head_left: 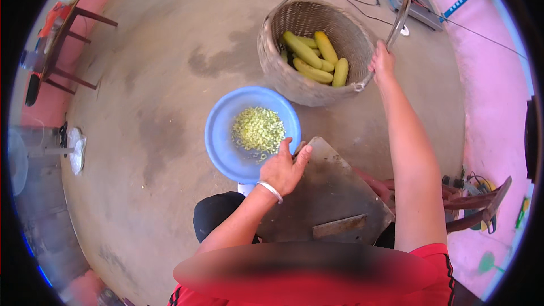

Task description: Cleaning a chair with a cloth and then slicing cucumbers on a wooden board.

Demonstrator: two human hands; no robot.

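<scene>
Two bare hands: they are reaching forward from red sleeves (pixel 433 254).
Right hand (pixel 383 63): its fingers are grasping the handle (pixel 403 14) of the woven basket (pixel 306 93), low on the right side.
Left hand (pixel 282 171): it is hovering or resting at the near right rim of the blue basin (pixel 217 136); I cannot tell which. The thumb and one finger are standing apart, clenching nothing that I can see; the other fingers are hardly showing.
Left wrist: a pale bracelet (pixel 272 191) is circling it.
Basket: it is occupying the place just beyond the basin, to the right, and its mouth is facing toward the person.
Vegetables: several long yellow-green vegetables (pixel 313 71) are lying inside the basket.
Basin: it is holding a heap of small, pale green chopped pieces (pixel 259 127).
Dark board (pixel 317 192): it is extending before the person, near the basin, and a wooden strip (pixel 340 225) is lying on it.
</scene>
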